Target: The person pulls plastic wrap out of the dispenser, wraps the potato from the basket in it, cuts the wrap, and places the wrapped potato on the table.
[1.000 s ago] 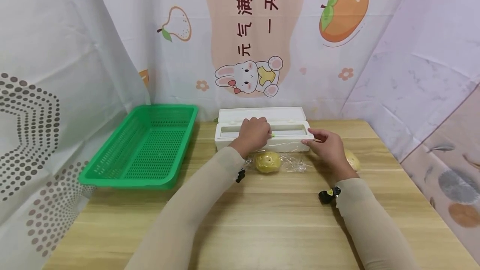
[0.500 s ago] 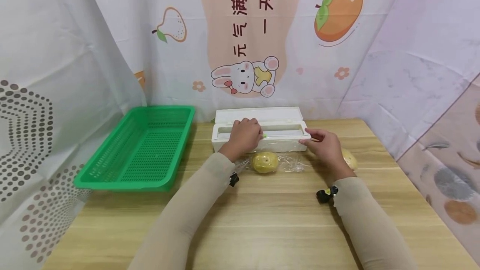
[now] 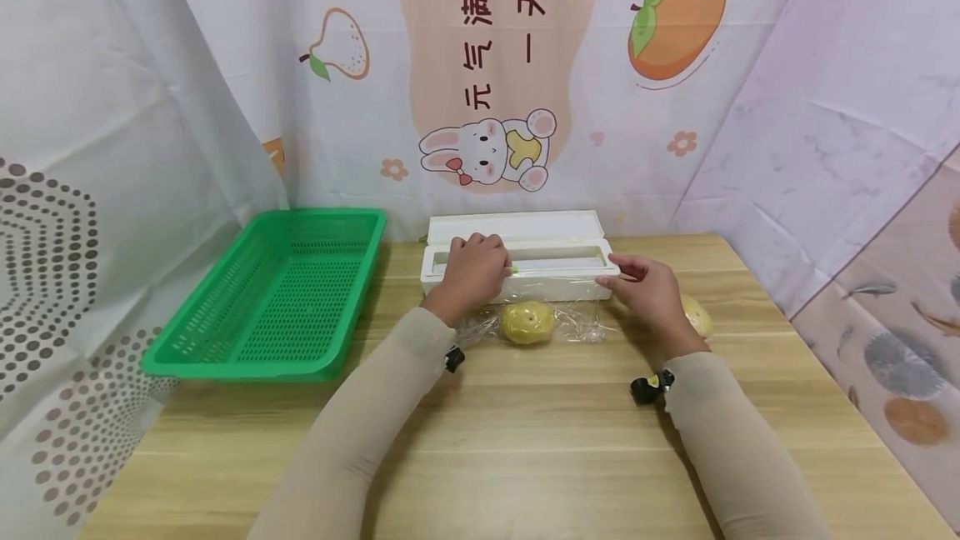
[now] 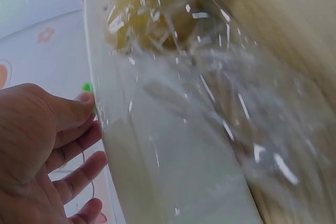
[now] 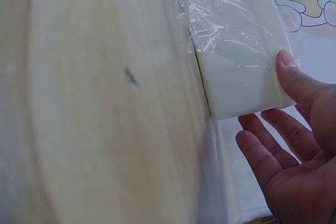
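Note:
A white cling film dispenser box stands at the table's back, its lid raised. My left hand pinches a small green slider at the box's upper front edge; in the left wrist view its thumb and index finger meet at the green slider. My right hand grips the box's right end, thumb on the front and fingers behind the corner in the right wrist view. Clear film hangs from the front edge over a yellow, round potato-like item on the table.
A green plastic basket stands at the left on the wooden table. Another pale yellow round item lies behind my right wrist, partly hidden. A printed curtain hangs right behind the box.
My left hand has slid leftward along the box's front edge together with the green slider. The right hand stays at the box's right end. The head view has shifted slightly.

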`<state>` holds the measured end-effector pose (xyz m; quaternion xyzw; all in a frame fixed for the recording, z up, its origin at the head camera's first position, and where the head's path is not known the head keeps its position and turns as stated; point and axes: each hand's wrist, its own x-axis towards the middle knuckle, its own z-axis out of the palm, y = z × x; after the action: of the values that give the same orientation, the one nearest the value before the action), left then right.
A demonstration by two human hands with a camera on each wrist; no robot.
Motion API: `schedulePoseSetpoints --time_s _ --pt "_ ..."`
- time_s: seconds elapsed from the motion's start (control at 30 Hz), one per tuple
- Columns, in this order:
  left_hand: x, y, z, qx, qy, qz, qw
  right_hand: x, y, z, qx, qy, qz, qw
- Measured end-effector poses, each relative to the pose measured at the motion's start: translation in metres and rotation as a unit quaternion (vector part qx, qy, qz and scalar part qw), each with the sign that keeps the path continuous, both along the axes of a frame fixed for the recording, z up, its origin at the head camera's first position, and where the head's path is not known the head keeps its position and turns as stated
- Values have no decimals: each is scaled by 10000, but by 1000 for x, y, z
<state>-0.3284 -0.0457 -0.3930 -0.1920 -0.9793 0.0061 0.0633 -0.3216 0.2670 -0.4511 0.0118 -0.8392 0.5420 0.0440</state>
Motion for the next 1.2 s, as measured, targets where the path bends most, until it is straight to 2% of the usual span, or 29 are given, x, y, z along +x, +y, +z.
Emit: schedulePoseSetpoints --time_s 0.3,0.47,0.7,1.03,1.2 --pt "2 -29 -5 -38 369 247 9990 0 3 0 45 86 -36 9999" --pt "5 -46 -5 112 411 355 9985 -1 3 0 22 119 -54 9999" --pt "9 -66 -9 229 416 536 9974 0 -1 -2 -64 81 -10 9999" --pt "17 -93 -12 396 769 739 9935 0 0 -3 -32 118 -8 9999" --pt "20 -103 -15 560 788 765 9924 -1 0 -4 -77 103 27 9999"
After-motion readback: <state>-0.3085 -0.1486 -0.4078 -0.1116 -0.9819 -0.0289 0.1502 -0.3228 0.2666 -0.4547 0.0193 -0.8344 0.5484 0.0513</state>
